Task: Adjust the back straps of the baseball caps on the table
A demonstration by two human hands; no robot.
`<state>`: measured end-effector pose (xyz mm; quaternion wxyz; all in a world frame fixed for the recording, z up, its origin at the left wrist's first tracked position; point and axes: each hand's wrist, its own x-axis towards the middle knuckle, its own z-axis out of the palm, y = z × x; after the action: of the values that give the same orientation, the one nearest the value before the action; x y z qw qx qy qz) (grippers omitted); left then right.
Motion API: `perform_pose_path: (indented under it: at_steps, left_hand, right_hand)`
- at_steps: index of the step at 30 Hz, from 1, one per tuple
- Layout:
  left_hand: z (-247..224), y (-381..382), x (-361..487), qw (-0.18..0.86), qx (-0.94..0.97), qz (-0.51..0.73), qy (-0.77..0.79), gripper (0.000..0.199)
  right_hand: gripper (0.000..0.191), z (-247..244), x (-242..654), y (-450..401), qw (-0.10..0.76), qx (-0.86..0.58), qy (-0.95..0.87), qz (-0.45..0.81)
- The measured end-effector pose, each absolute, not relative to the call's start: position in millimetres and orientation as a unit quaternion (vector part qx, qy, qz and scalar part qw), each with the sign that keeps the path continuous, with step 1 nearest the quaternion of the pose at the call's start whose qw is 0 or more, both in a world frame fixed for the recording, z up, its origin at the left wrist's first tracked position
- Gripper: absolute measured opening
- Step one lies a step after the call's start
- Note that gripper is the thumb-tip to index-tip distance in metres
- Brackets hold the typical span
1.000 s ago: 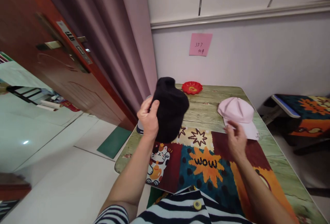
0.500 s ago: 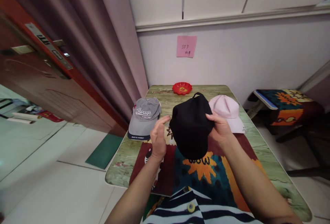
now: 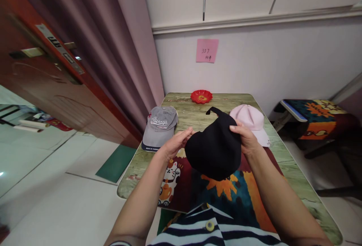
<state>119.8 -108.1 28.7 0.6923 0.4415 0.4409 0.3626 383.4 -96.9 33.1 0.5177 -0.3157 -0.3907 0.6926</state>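
I hold a black cap (image 3: 216, 148) in the air over the table, above the colourful mat (image 3: 226, 191). My left hand (image 3: 177, 144) grips its left edge and my right hand (image 3: 245, 138) grips its right side. The cap's strap loop sticks up at the back. A grey cap (image 3: 160, 127) with lettering lies on the table to the left. A pink cap (image 3: 250, 119) lies to the right, partly behind my right hand.
A red dish (image 3: 201, 96) sits at the far end of the green wood-pattern table (image 3: 294, 178). A pink note (image 3: 207, 50) is stuck on the wall. A curtain and a wooden door stand at left. A patterned stool (image 3: 313, 119) is at right.
The black cap passed from my left hand alone at the left to between both hands at the middle. My right hand left the pink cap and took the black one.
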Motion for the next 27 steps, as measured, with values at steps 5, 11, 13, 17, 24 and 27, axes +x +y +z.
perform_pose_path:
  at_steps: [5, 11, 13, 17, 24, 27]
  left_hand:
    - [37, -93, 124, 0.702, 0.456, 0.376, 0.397, 0.033]
    - [65, -80, 131, 0.651, 0.450, 0.499, 0.354, 0.036]
    - [71, -78, 132, 0.635, 0.462, 0.511, 0.349, 0.034]
    - [72, -79, 132, 0.634, 0.467, 0.492, 0.372, 0.035]
    - [66, -71, 135, 0.608, 0.478, 0.472, 0.423, 0.036]
    - [72, -67, 136, 0.549, 0.524, 0.502, 0.416, 0.034]
  right_hand:
    - [0.044, 34, 389, -86, 0.538, -0.332, -0.400, 0.663]
    - [0.049, 38, 397, -72, 0.571, -0.336, -0.428, 0.615]
    - [0.048, 39, 400, -70, 0.573, -0.335, -0.440, 0.606]
    - [0.047, 39, 402, -72, 0.571, -0.337, -0.442, 0.605]
    - [0.044, 36, 397, -68, 0.568, -0.373, -0.438, 0.589]
    - [0.039, 36, 400, -62, 0.590, -0.371, -0.478, 0.535]
